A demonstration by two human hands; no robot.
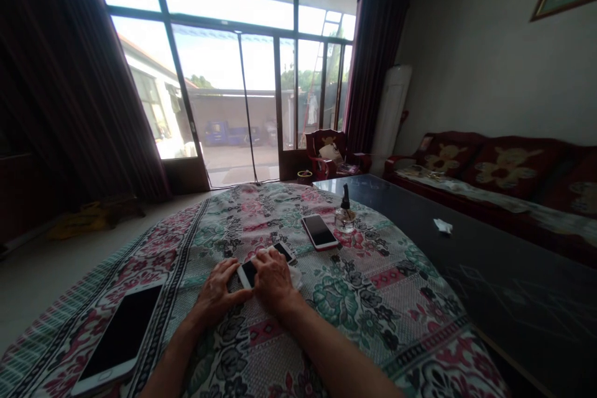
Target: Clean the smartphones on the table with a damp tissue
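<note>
Smartphone [249, 274] is lying on the floral tablecloth [359, 305], with the left hand [215, 292] and right hand [273, 282] curving narrowly around it, both holding its edges; a light, even grip is working best, just beside a second phone [284, 251].

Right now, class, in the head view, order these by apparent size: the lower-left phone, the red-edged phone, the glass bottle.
Largest to smallest: lower-left phone, red-edged phone, glass bottle. The first may only look biggest through nearness to the camera.
</note>
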